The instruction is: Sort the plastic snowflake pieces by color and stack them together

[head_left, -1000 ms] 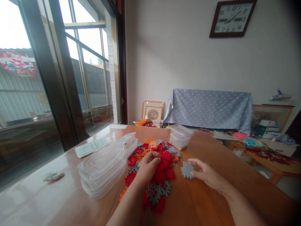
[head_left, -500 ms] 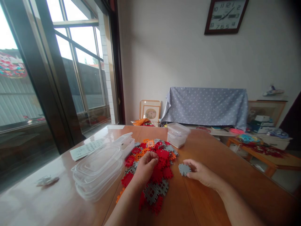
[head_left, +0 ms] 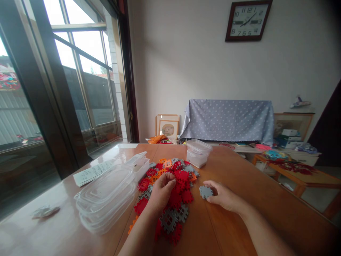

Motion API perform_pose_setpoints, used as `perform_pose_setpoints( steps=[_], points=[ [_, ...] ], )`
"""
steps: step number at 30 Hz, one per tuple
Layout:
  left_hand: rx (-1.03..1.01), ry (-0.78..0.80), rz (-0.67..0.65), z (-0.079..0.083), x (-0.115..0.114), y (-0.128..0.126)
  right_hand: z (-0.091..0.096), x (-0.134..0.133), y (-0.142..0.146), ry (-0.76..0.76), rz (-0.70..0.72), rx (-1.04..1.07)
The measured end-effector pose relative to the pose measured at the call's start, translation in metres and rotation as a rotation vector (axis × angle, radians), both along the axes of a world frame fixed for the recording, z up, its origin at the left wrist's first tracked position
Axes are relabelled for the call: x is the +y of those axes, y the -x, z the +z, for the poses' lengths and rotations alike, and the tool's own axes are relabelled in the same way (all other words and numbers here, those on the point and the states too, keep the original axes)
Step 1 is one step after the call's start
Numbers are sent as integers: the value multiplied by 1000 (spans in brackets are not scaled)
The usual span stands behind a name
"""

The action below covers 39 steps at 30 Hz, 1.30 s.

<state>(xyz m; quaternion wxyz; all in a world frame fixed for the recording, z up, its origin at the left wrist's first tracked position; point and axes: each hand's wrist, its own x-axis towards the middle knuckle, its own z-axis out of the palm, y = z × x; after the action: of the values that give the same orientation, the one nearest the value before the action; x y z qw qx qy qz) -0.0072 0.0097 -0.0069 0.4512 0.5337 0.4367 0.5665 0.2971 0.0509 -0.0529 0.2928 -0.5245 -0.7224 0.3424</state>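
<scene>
My right hand (head_left: pixel 222 195) grips a grey toothed interlocking tile (head_left: pixel 206 192) between thumb and fingers, just above the wooden table to the right of the pile. Over the pile's middle is my left hand (head_left: pixel 163 188), with thumb and fingers pinched together; what they hold, if anything, is hidden. The pile mixes red tiles (head_left: pixel 182 175), orange tiles (head_left: pixel 167 163) and grey window-frame tiles (head_left: pixel 168 220). Some are solid, others have square openings. My left forearm covers part of the pile's near left side.
Stacked clear plastic containers (head_left: pixel 106 199) stand left of the pile, beside an opened box (head_left: pixel 141 169) and a written paper (head_left: pixel 93 172). A lidded tub (head_left: pixel 197 156) is behind the pile. A small plastic packet (head_left: pixel 45 211) lies at far left on the table (head_left: pixel 226 163).
The view has turned slightly to the right, so everything appears shifted a little left. Both hands keep nearly the same pose, and the grey tile stays in my right hand.
</scene>
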Motion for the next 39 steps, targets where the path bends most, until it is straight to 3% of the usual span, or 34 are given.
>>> perform_pose_setpoints(
  steps=[7, 16, 39],
  points=[
    [16, 7, 25, 0, 1, -1, 3, 3, 1, -127, 45, -205],
    [58, -3, 52, 1, -2, -2, 2, 7, -6, -159, -7, -302],
    [171, -38, 43, -8, 4, 0, 2, 5, -20, -110, -10, -197]
  ],
)
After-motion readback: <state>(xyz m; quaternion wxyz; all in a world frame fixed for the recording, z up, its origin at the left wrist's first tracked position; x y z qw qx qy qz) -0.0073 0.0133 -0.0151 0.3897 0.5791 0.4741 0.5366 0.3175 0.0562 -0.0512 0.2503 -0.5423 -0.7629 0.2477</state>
